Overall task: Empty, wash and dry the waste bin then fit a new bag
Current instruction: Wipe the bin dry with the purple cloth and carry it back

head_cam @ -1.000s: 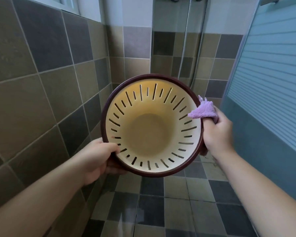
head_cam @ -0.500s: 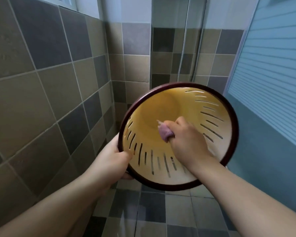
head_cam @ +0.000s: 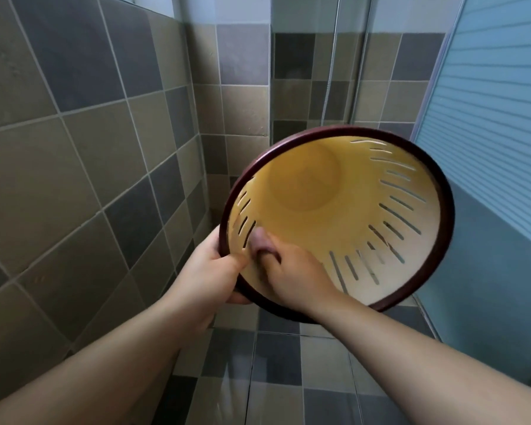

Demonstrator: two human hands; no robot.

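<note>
Tiled wall (head_cam: 74, 148) at left, frosted door (head_cam: 497, 102) at upper right. Centre frame: slotted yellow waste bin (head_cam: 365, 216), dark-rimmed; left hand (head_cam: 209, 271) grips its rim, right hand (head_cam: 292, 271) pinches a purple cloth (head_cam: 259, 244) inside.

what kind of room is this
Most likely a bathroom, by the shower. The tiled wall and tiled floor run in a brown and grey check, a shower hose hangs in the corner, and a frosted ribbed panel, probably a shower door, stands on the right.
</note>
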